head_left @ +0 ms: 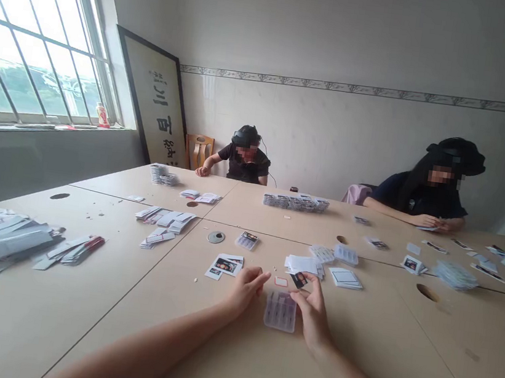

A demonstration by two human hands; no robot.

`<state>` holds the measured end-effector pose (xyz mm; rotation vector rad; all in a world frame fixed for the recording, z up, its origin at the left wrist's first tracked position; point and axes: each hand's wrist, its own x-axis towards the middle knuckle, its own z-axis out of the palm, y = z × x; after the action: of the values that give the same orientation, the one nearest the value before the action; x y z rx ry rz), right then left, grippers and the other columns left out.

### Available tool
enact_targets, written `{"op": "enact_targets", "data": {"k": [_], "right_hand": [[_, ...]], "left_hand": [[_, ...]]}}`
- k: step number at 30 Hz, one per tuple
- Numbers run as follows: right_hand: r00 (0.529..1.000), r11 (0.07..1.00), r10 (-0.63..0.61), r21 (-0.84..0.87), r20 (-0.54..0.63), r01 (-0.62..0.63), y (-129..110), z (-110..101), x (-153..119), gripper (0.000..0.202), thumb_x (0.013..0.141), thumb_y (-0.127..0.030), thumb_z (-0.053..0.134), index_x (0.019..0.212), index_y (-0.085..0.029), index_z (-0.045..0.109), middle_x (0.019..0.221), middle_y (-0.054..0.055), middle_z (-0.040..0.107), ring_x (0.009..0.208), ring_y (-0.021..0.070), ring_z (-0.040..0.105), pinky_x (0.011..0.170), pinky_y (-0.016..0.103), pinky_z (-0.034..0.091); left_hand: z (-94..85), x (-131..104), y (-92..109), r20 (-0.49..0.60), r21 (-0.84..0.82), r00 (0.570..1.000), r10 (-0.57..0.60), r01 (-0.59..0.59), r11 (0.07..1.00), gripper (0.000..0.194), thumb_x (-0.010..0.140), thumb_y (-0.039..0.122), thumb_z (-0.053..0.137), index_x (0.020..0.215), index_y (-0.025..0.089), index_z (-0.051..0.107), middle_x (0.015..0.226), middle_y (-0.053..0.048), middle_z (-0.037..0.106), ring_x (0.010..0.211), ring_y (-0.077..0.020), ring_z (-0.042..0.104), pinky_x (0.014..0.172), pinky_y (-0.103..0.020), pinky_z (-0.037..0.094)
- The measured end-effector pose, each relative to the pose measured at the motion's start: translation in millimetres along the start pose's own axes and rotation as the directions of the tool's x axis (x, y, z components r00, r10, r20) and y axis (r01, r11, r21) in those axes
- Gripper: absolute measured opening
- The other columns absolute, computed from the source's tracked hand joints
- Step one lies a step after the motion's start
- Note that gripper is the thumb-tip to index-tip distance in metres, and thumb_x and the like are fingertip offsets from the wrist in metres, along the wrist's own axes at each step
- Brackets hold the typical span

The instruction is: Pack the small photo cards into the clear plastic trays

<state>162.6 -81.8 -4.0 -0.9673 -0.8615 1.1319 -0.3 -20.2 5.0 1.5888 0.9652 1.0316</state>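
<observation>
A clear plastic case with small dark items in its compartments lies on the table between my hands. My right hand pinches a small dark picture card just above the case's upper right corner. To the case's upper left is my left hand, its fingers curled together; anything inside them is hidden. Beyond the case lies a small red-edged label. White cards with dark pictures are left of my left hand. A stack of white cards sits behind my right hand.
White paper strips are piled at the left. Stacked cases stand at the far middle. More clear cases lie at the right, near a round table hole. Two people sit across the table, one with hands on a card.
</observation>
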Motion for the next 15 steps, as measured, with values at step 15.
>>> {"op": "enact_targets", "data": {"k": [15], "right_hand": [[0.998,0.999,-0.012,-0.045,-0.063,0.009,-1.9,-2.5,1.4,0.044,0.074,-0.025,0.064,0.11,-0.026,0.04,0.071,0.0,0.07,0.065,0.0205,0.062,0.063,0.029,0.044]], "left_hand": [[0.7,4.1,-4.0,-0.022,0.04,1.0,-0.003,0.004,0.999,0.013,0.063,0.023,0.069,0.063,0.014,0.06,0.076,-0.002,0.059,0.065,-0.0127,0.057,0.064,-0.026,0.046]]}}
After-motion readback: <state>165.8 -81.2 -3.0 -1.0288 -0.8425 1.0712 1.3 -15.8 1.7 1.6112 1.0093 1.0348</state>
